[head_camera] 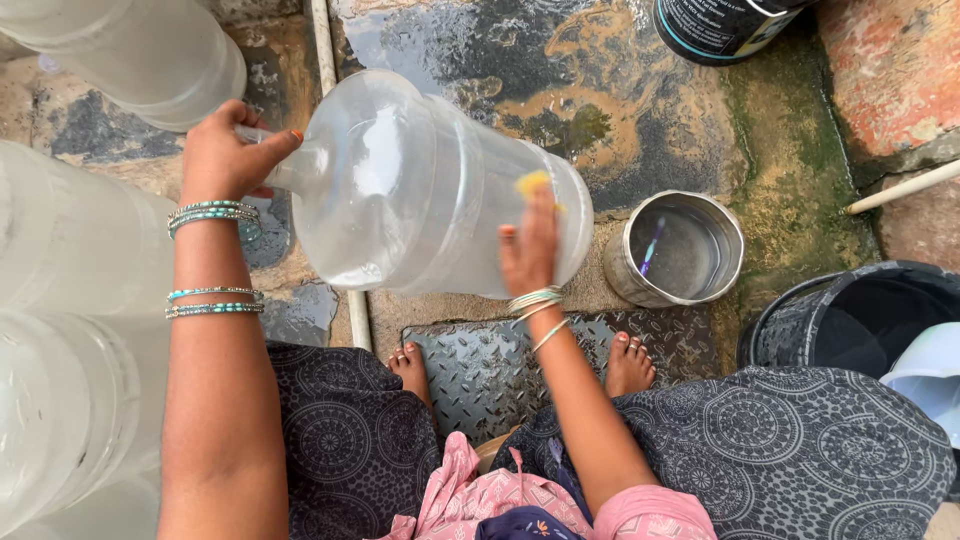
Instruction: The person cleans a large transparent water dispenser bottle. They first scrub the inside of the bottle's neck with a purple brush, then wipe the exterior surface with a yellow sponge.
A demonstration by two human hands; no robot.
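Note:
A large clear plastic water jug (400,190) lies tilted on its side in front of me, neck pointing left. My left hand (225,150) grips the jug's neck. My right hand (530,245) presses a yellow sponge (533,183) against the jug's side near its base. Both wrists wear bangles. My bare feet rest on a metal tread plate (480,370) below the jug.
More clear jugs stand at the left (70,300) and top left (150,50). A steel pot with water (680,250) sits right of the jug. A dark bucket (860,315) and a black container (720,25) are on the right. A white pipe (325,50) crosses the wet stone floor.

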